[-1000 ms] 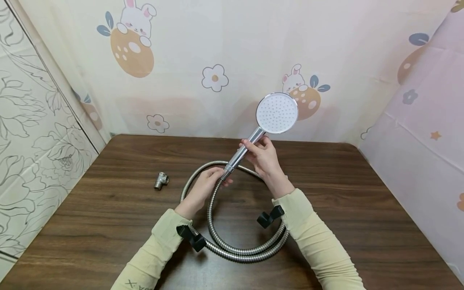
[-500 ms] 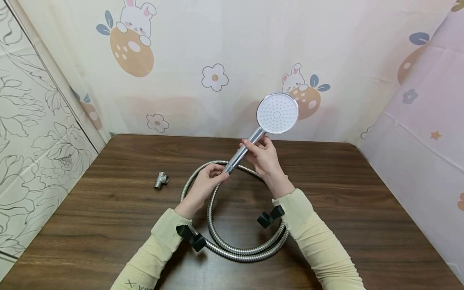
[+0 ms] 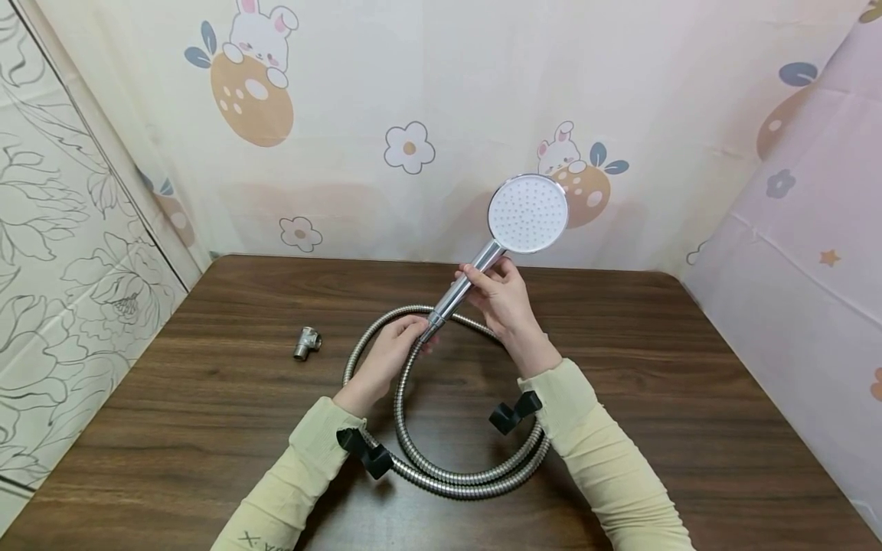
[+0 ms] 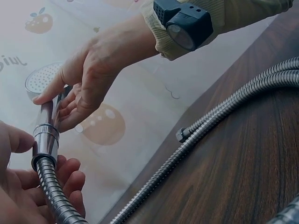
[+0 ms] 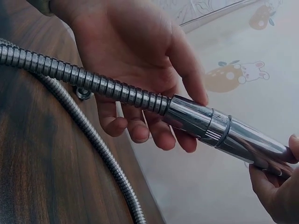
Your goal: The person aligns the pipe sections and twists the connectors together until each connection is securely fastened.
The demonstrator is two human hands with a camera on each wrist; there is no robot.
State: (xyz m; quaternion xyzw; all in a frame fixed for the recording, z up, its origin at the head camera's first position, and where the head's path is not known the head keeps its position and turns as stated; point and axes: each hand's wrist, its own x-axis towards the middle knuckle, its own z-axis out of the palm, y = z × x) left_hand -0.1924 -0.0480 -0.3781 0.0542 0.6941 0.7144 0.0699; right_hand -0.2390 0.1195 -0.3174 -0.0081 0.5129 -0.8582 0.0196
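Observation:
A chrome hand shower with a round white spray face (image 3: 528, 213) is held up over the table, tilted to the upper right. My right hand (image 3: 503, 302) grips its handle (image 5: 254, 148) just below the head, thumb in front. At the lower end of the handle, my left hand (image 3: 386, 353) pinches the cone-shaped nut (image 5: 189, 114) of the metal shower hose (image 3: 402, 409) between thumb and index finger. Its other fingers hang loosely behind the hose. Nut and handle meet end to end at a ribbed collar (image 4: 46, 132).
The hose lies coiled on the brown wooden table (image 3: 661, 428) below both hands; its other end has a hex nut (image 4: 181, 135). A small metal tee fitting (image 3: 307, 343) lies to the left. Behind hangs a printed curtain (image 3: 344, 92), and wrist cameras sit on both sleeves.
My left thumb and fingers have shifted round the hose nut: the thumb moved forward over it, then back. The right hand and the shower head have barely moved.

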